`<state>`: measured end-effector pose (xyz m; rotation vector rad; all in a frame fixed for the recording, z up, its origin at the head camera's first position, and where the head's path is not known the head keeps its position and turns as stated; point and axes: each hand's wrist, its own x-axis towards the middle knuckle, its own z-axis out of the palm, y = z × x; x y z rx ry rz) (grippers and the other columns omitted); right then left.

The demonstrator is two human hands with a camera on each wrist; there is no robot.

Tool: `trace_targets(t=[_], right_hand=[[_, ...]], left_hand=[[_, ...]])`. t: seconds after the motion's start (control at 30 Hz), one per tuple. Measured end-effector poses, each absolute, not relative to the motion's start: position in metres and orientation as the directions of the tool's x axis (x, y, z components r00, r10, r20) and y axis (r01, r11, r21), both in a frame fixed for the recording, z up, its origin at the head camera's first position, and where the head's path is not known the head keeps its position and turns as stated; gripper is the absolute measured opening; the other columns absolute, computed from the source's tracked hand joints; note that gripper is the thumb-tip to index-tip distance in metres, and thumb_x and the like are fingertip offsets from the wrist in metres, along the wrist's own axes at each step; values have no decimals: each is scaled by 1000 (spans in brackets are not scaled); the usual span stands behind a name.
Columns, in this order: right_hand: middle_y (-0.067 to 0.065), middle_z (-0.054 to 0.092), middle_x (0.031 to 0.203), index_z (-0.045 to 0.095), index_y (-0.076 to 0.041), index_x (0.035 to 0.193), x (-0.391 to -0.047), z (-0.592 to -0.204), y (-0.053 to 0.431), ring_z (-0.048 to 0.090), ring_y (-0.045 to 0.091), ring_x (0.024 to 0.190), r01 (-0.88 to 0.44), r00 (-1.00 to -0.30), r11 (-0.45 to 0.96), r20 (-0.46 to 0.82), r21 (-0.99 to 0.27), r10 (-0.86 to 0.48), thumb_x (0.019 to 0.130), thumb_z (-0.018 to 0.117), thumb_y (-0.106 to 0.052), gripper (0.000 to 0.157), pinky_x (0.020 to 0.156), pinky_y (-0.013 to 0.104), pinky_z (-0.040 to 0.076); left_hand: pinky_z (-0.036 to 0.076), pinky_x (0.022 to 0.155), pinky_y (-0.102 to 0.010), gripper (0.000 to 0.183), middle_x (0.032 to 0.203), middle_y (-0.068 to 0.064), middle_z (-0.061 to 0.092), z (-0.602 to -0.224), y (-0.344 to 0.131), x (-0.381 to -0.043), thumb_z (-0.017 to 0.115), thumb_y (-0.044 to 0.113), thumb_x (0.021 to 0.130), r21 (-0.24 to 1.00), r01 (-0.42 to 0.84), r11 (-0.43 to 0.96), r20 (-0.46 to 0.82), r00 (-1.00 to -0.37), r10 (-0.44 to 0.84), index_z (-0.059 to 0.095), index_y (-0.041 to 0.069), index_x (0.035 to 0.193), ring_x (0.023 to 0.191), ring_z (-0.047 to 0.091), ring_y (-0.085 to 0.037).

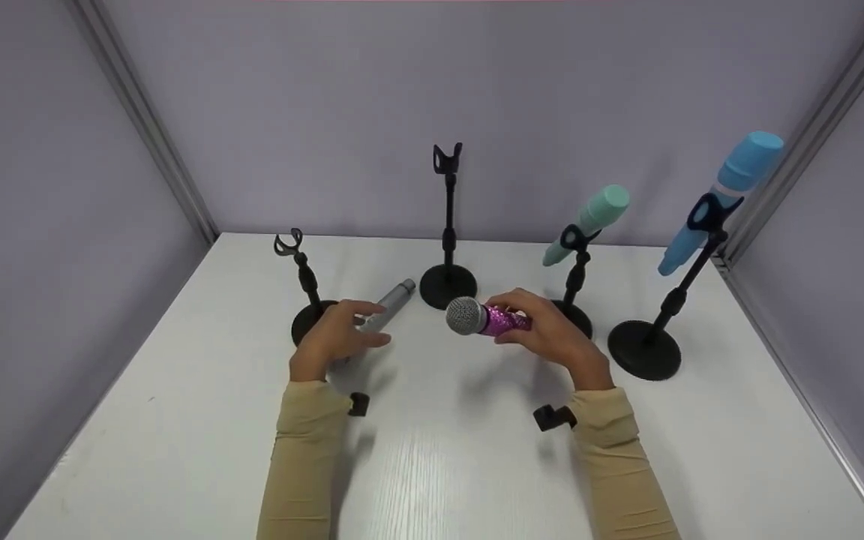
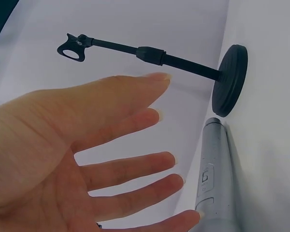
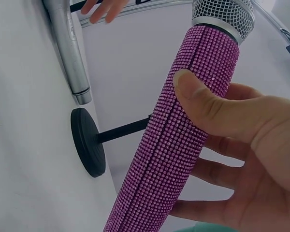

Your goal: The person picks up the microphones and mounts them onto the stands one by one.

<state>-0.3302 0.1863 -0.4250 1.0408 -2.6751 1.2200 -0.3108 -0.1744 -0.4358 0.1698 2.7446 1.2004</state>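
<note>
Head view, left hand (image 1: 340, 334): you have thumb and fingers spread wide apart, at the grey microphone (image 1: 389, 306), whose near part your fingers cover from this angle.
Head view, right hand (image 1: 548, 334): you grip the purple microphone (image 1: 503, 321) by its body above the white table (image 1: 177, 412), its silver mesh head pointing towards your left hand.
Head view, left stand (image 1: 308, 281): just beyond your left hand, which hides part of its round base.
Head view, middle stand (image 1: 448, 240): upright near the back, forked clip at the top, base near the far end of the grey microphone.
Head view, green microphone (image 1: 603, 208): tilted in the clip of a short stand (image 1: 576, 281), its base partly behind your right hand.
Head view, blue microphone (image 1: 751, 161): tilted in the clip of the far-right stand (image 1: 672, 304).
Left wrist view, your fingers: straight and fanned; the little fingertip overlaps the grey microphone's edge, and you cannot tell here whether it touches.
Left wrist view, grey microphone: lying on the table, switch panel showing, end just beside the middle stand's base.
Right wrist view, purple microphone: studded body slanting between your thumb in front and your fingers behind, mesh head uppermost.
Right wrist view, grey microphone: upper left, on the table, your left fingertips near.
</note>
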Motion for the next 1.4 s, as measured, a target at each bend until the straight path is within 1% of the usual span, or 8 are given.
trace_targets(t=[0.13, 0.27, 0.4, 0.57, 0.8, 0.9, 1.17, 1.4], right_hand=[[11, 69, 126, 64, -14, 133, -328, -423, 191, 63, 29, 117, -586, -782, 484, 295, -650, -549, 86, 82, -11, 51, 101, 48, 53], [10, 69, 124, 65, -14, 132, -327, -421, 194, 64, 29, 114, -594, -783, 478, 326, -647, -530, 85, 83, -11, 51, 94, 41, 53], [10, 69, 125, 65, -14, 133, -325, -417, 197, 63, 29, 115, -580, -792, 467, 327, -667, -516, 85, 83, -10, 51, 95, 44, 53], [10, 68, 127, 65, -14, 133, -321, -412, 198, 63, 29, 117, -556, -808, 472, 312, -684, -500, 85, 83, -9, 52, 98, 48, 52], [10, 69, 124, 65, -12, 132, -320, -413, 202, 64, 27, 114, -574, -799, 456, 342, -680, -494, 85, 83, -8, 51, 97, 48, 54], [11, 69, 123, 66, -11, 132, -319, -412, 203, 64, 27, 113, -582, -793, 450, 354, -677, -495, 84, 83, -8, 51, 97, 47, 54], [13, 68, 123, 65, -10, 132, -316, -411, 201, 64, 28, 114, -585, -791, 450, 353, -675, -500, 85, 82, -9, 51, 97, 48, 54], [11, 68, 125, 64, -12, 134, -313, -408, 200, 63, 29, 116, -580, -792, 453, 341, -677, -506, 85, 82, -9, 52, 98, 50, 54]], left_hand=[[57, 94, -49, 57, 144, -23, 60, -438, -172, -312, 80, 29, 89, 732, 55, 679, -80, -983, 166, 63, 14, 142, 131, 59, -40], [55, 96, -50, 56, 144, -19, 61, -439, -168, -313, 81, 29, 89, 713, 76, 697, -65, -983, 174, 64, 15, 141, 131, 59, -38], [53, 101, -51, 55, 146, -16, 60, -440, -162, -316, 81, 27, 89, 714, 103, 693, -39, -982, 186, 64, 14, 140, 132, 59, -37], [50, 109, -52, 53, 148, -15, 59, -444, -155, -325, 80, 22, 90, 772, 136, 621, 19, -981, 192, 64, 9, 139, 134, 57, -38], [49, 109, -52, 50, 142, -12, 64, -445, -148, -351, 80, 24, 90, 835, 164, 526, 94, -983, 158, 66, 15, 138, 135, 57, -38], [49, 110, -52, 51, 143, -15, 62, -447, -145, -364, 79, 26, 90, 831, 147, 536, 81, -986, 145, 65, 16, 138, 135, 56, -37], [44, 113, -53, 54, 146, -13, 57, -456, -141, -387, 78, 27, 91, 803, 54, 593, -6, -995, 98, 61, 18, 142, 138, 51, -34], [42, 116, -53, 59, 150, -19, 53, -455, -130, -401, 78, 25, 90, 778, 77, 624, 5, -993, 116, 58, 11, 144, 140, 49, -37]])
